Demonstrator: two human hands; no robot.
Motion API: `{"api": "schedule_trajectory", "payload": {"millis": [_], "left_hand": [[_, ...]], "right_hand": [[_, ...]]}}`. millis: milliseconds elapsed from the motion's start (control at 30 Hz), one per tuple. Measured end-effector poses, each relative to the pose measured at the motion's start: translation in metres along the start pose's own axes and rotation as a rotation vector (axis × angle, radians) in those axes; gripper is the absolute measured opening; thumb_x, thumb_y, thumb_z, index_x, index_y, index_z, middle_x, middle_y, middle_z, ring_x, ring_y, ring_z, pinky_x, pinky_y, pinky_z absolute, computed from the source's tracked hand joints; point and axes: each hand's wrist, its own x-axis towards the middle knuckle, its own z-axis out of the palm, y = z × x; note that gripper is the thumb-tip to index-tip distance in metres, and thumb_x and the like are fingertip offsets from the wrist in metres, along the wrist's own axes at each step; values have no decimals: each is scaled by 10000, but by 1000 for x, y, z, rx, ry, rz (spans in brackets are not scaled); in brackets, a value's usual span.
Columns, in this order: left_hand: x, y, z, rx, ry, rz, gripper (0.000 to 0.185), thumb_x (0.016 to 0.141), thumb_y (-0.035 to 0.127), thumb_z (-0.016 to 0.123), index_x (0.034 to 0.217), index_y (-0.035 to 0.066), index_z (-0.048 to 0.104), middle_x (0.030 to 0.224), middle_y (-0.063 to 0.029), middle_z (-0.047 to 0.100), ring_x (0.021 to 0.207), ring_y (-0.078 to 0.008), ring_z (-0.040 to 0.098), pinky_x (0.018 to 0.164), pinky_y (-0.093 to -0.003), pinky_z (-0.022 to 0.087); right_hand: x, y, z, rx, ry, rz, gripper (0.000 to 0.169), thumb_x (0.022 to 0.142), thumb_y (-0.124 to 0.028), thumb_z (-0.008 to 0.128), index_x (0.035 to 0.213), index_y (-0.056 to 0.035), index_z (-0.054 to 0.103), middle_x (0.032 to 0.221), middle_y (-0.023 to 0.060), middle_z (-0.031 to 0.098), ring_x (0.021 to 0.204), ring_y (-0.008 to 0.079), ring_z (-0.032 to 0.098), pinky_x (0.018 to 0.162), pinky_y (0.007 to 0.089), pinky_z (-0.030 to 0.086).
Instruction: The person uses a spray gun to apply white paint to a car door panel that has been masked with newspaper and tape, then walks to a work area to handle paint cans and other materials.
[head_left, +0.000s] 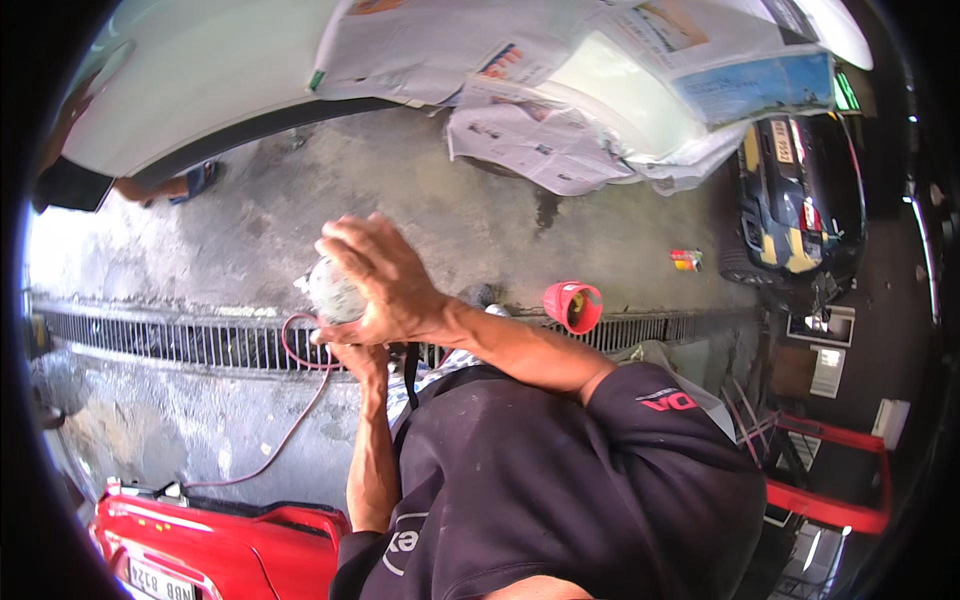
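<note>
A round, pale, dusty pad (337, 292), apparently the disc of a sander, faces up over the drain grating. My right hand (386, 281) grips its right side, fingers curled over the top edge and thumb near the bottom. My left hand (361, 356) is just below the right one, at the underside of the same tool; its fingers are largely hidden, so its hold cannot be made out. A thin reddish hose (315, 397) loops beside the hands and runs down to the red car.
A pale car body (225, 67) is partly covered with newspaper (532, 142). A red bucket (574, 306) stands by the drain grating (187, 337). Cans (685, 259) lie on the floor. A red car (217, 544) and a dark car (795, 202) flank the area. Another person's sandalled foot (196, 182) shows left.
</note>
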Motion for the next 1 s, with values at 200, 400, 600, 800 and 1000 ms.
{"api": "schedule_trajectory", "payload": {"millis": [200, 400, 600, 800, 1000], "left_hand": [[3, 56, 6, 27, -153, -80, 463, 941, 186, 660, 1327, -31, 521, 1005, -140, 696, 927, -210, 651, 814, -347, 524], [0, 60, 25, 54, -337, -111, 595, 876, 36, 552, 1456, 19, 422, 1144, -239, 662, 1005, -419, 678, 879, -470, 534], [1, 93, 45, 24, -434, -102, 434, 883, 34, 536, 1316, -1, 534, 1059, -251, 683, 968, -399, 680, 851, -435, 531], [-5, 82, 69, 94, -457, -30, 604, 824, -7, 499, 1426, 28, 457, 1047, -202, 698, 867, -378, 690, 778, -435, 538], [-10, 65, 88, 95, -483, 71, 581, 856, -5, 539, 1433, 19, 468, 1079, -224, 693, 938, -353, 694, 809, -433, 544]], "right_hand": [[-15, 31, -4, 101, 73, -37, 742, 787, -509, 793, 1237, 52, 610, 1247, 235, 633, 1205, 377, 622, 1128, 588, 384], [-2, 53, -49, 88, -177, -144, 684, 720, -389, 799, 1232, 26, 617, 1251, 190, 650, 1278, 330, 599, 1186, 608, 291], [-10, 83, -103, 699, 269, 115, 657, 798, -316, 706, 1311, 70, 566, 1394, 233, 592, 1309, 311, 576, 1178, 467, 356], [-23, 91, -139, 279, 301, 157, 660, 812, -346, 705, 1321, 51, 567, 1347, 230, 622, 1327, 345, 557, 1136, 476, 404], [-49, 83, -112, -109, 122, 119, 654, 758, -389, 827, 1221, 19, 609, 1228, 187, 642, 1280, 394, 562, 1115, 593, 370]]}}
